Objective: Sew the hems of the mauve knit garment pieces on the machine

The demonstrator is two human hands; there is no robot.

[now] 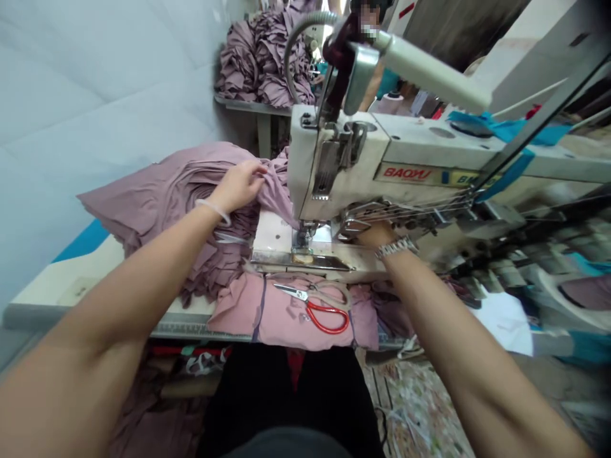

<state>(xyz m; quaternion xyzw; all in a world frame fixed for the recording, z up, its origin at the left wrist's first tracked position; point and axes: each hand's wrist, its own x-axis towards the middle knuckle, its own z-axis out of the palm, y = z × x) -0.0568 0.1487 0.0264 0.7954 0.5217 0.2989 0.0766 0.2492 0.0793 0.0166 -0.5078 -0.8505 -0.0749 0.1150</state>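
Observation:
My left hand (241,184), with a pale band on its wrist, pinches a piece of mauve fabric (278,194) to the left of the sewing machine (341,156). That piece runs down to the presser foot (301,236). Under my left forearm lies a thick stack of mauve fabric pieces (167,175). My right hand (375,235), wearing a metal watch, reaches in below the machine's head, right of the needle area. Its fingers are hidden behind metal parts and threads. Red-handled scissors (327,316) rest on a pink cloth pad (281,315) at the table's front edge.
A large heap of mauve pieces (262,57) sits on a table behind. Pale wall panels (105,83) close off the left side. Taut threads and a slanted metal bar (544,121) cross the machine at right. Another person is partly visible behind the machine.

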